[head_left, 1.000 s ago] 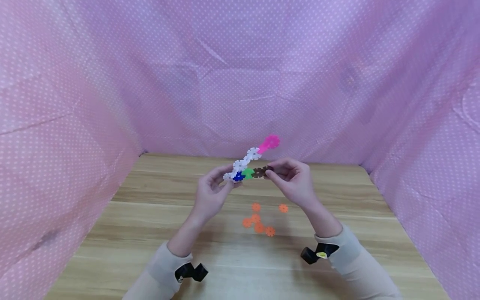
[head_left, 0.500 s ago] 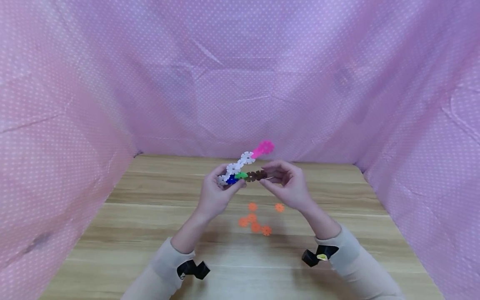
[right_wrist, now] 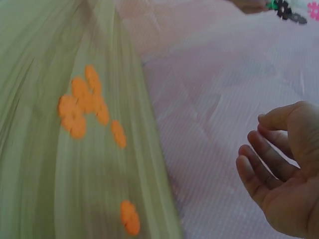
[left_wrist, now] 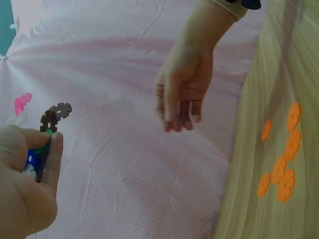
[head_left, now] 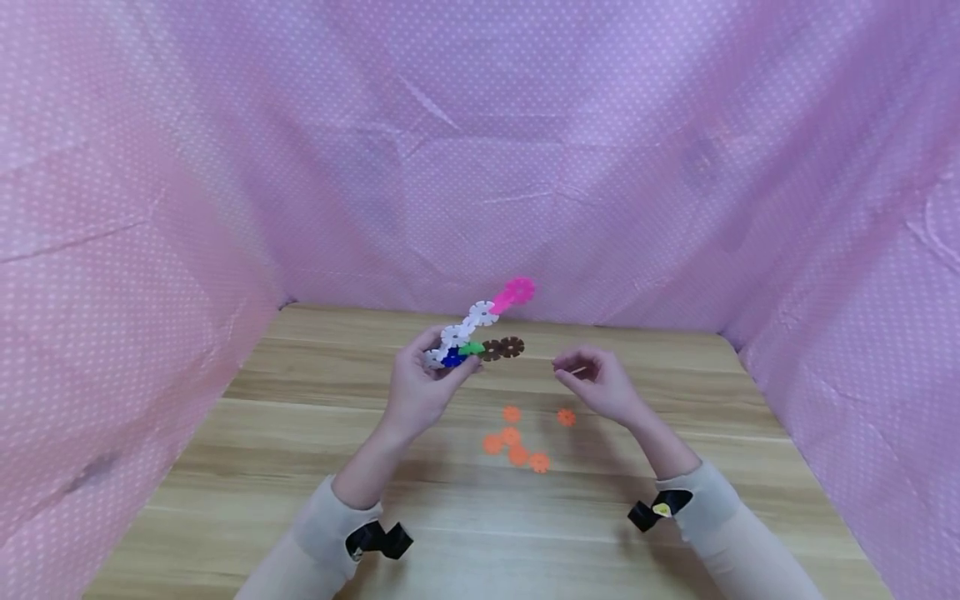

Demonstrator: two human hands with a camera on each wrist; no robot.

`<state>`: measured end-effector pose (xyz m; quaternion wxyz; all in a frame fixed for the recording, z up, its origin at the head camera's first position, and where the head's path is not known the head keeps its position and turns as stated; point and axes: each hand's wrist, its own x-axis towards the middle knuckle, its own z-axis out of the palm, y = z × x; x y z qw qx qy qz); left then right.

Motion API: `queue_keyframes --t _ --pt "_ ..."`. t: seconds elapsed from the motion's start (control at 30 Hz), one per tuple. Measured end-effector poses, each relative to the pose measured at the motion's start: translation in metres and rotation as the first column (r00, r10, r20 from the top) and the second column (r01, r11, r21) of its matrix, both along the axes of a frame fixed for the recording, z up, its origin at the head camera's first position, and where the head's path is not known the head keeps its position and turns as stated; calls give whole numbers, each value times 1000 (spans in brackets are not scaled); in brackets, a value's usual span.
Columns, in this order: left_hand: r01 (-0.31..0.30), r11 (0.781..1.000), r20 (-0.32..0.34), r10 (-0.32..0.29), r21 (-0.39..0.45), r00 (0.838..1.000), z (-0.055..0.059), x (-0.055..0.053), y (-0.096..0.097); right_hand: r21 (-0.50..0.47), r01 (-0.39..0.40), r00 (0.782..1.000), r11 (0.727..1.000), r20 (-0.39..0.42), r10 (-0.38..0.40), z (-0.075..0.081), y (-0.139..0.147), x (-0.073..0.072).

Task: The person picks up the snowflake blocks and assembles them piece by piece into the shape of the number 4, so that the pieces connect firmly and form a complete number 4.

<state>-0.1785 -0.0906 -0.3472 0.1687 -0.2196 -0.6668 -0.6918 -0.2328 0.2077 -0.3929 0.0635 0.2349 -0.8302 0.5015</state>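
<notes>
My left hand (head_left: pixel 420 392) pinches a chain of joined plastic snowflake discs above the table, thumb and fingers around its blue disc (head_left: pixel 452 357) and green disc (head_left: pixel 471 348). From there a branch of white discs (head_left: pixel 483 313) slants up and right to pink discs (head_left: pixel 521 291) at its tip. Brown discs (head_left: pixel 512 347) stick out to the right of the green one. My right hand (head_left: pixel 603 385) hovers apart from the chain with loosely bent fingers and nothing in them, as the right wrist view also shows. Part of the chain is hidden by the left hand's fingers.
Several loose orange snowflake discs (head_left: pixel 517 454) lie on the wooden table (head_left: pixel 300 467) below the hands, some touching or overlapping. A single orange disc (head_left: pixel 566 417) lies apart to their right. Pink dotted cloth (head_left: pixel 480 192) walls in the back and both sides.
My right hand has let go of the brown discs and moved away to the right. The left hand still holds the chain, which has shifted slightly left.
</notes>
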Motion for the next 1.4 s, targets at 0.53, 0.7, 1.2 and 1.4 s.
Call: queue_keyframes --t 0.53,0.7,1.2,1.4 --pt "15 1000 -11 -15 15 1000 -4 4 -1 499 -32 998 866 57 4 -48 25 -12" --pt "13 1000 -15 -13 11 1000 -5 3 -1 540 -28 997 841 74 -15 -50 21 -9" --pt "33 999 4 -33 24 999 -7 2 -1 569 30 997 822 36 -61 -52 15 -7" --pt "39 999 9 -39 22 999 -7 2 -1 530 14 998 848 44 -44 -52 19 -10"
